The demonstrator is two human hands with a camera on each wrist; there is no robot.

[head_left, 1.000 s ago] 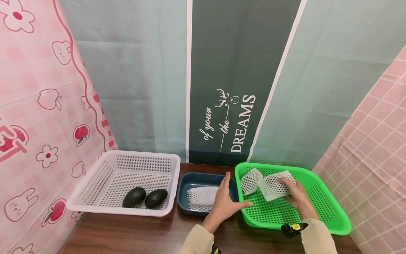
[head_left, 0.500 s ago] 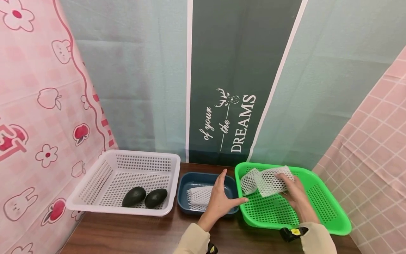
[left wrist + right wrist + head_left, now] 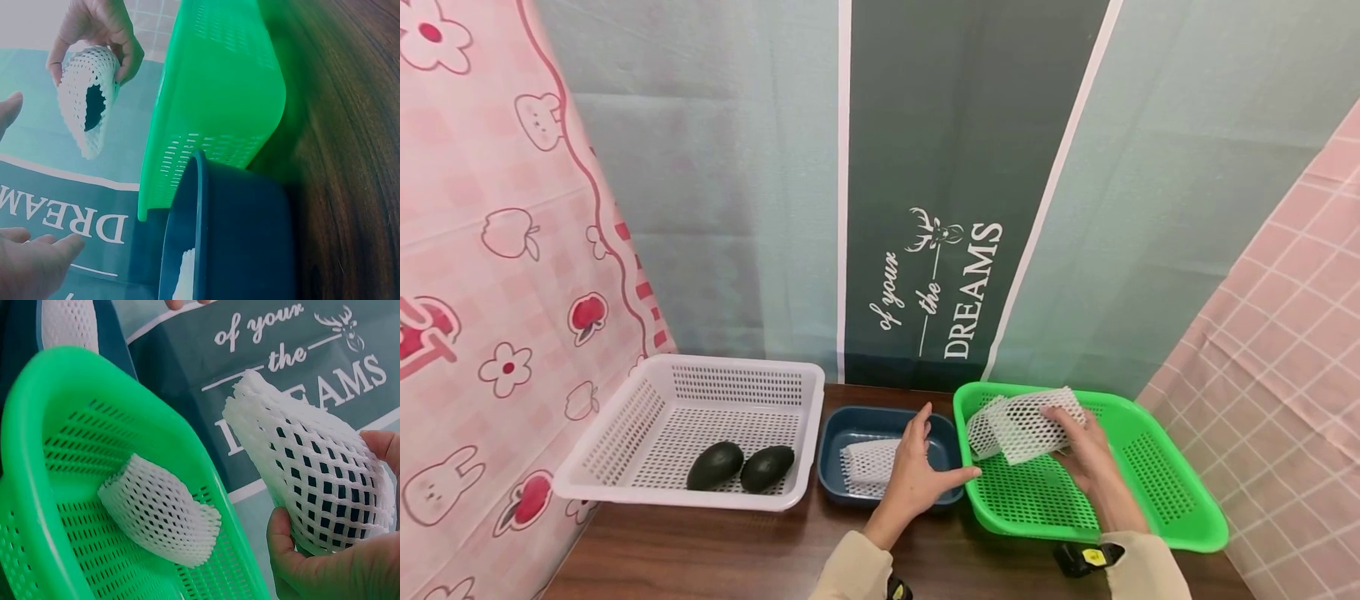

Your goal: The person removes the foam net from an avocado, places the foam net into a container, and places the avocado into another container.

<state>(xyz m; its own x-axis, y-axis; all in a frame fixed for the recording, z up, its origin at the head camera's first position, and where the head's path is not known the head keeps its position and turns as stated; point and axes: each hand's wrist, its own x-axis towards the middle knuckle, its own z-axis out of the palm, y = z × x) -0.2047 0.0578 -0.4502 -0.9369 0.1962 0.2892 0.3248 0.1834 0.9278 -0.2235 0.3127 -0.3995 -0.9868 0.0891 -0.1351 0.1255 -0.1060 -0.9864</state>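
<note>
rt hand (image 3: pixel 1086 458) grips a white foam net (image 3: pixel 1033 423), thumb one side + fingers other, held tilted over the green basket (image 3: pixel 1037 500) & clear of its rim per l wrist view. net's ragged end points away from palm; dark shows thru its mesh, can't tell if smth's inside. 2nd net (image 3: pixel 983 432) lies in same basket, twd its l end, partly hidden behind held one in head view.

l hand (image 3: pixel 916 479) holds nothing, thumb spread wide from fingers, over rt part of the blue tray (image 3: pixel 868 425), thumb tip nr green basket's l rim. 3rd net (image 3: pixel 871 461) lies in tray, partly behind that hand. tray sits btwn the 2 baskets.

further l, white basket (image 3: pixel 715 421) w/ 2 dark oval fruits, l fruit (image 3: pixel 715 467) & rt fruit (image 3: pixel 767 469), side by side nr its front wall. all on brown wood-grain surface (image 3: pixel 700 550).

black strap (image 3: pixel 1090 558) w/ yellow label on rt wrist, beige cuff (image 3: pixel 1150 571) below. behind: teal curtain (image 3: pixel 760 167) w/ dk green panel (image 3: pixel 970 100), white lettering; pink cloths either side.
</note>
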